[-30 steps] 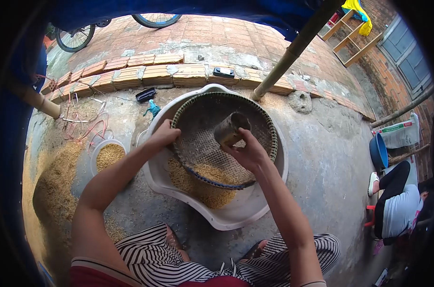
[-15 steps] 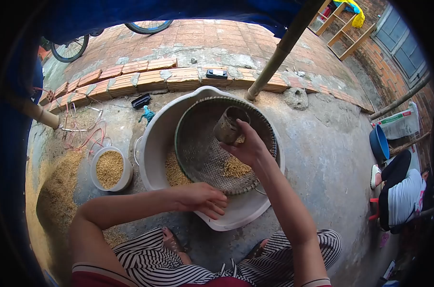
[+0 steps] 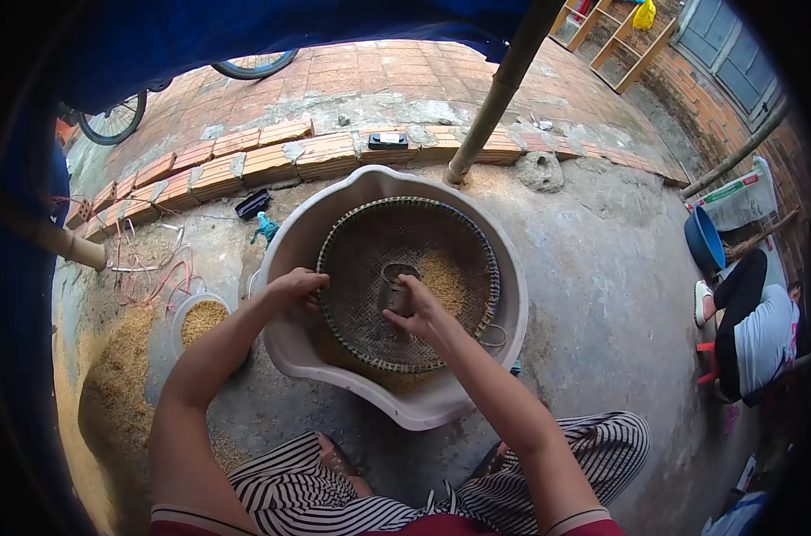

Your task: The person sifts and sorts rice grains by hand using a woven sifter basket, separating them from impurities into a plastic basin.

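Note:
A round woven sieve [image 3: 369,241] with a bound rim lies inside a big pale plastic tub [image 3: 285,344]. Its left rim is between the fingers of my left hand [image 3: 300,285]. My right hand [image 3: 416,310] is wrapped round a metal can [image 3: 391,295], held low over the mesh near the sieve's middle. Just right of the can, a heap of golden grain [image 3: 445,281] is spread on the mesh. Below the sieve, more grain shows in the bottom of the tub.
At the left stand a white bucket of grain [image 3: 201,322] and a grain pile [image 3: 124,375] on the floor. A bamboo pole [image 3: 481,134] rises behind the tub by a low brick edging [image 3: 334,154]. A seated person [image 3: 754,330] is at the right near a blue basin [image 3: 705,241].
My left hand has gone from the tub's front edge to the sieve's left rim. The can has come down toward the mesh, and the sieve sits flatter, its grain now right of the can.

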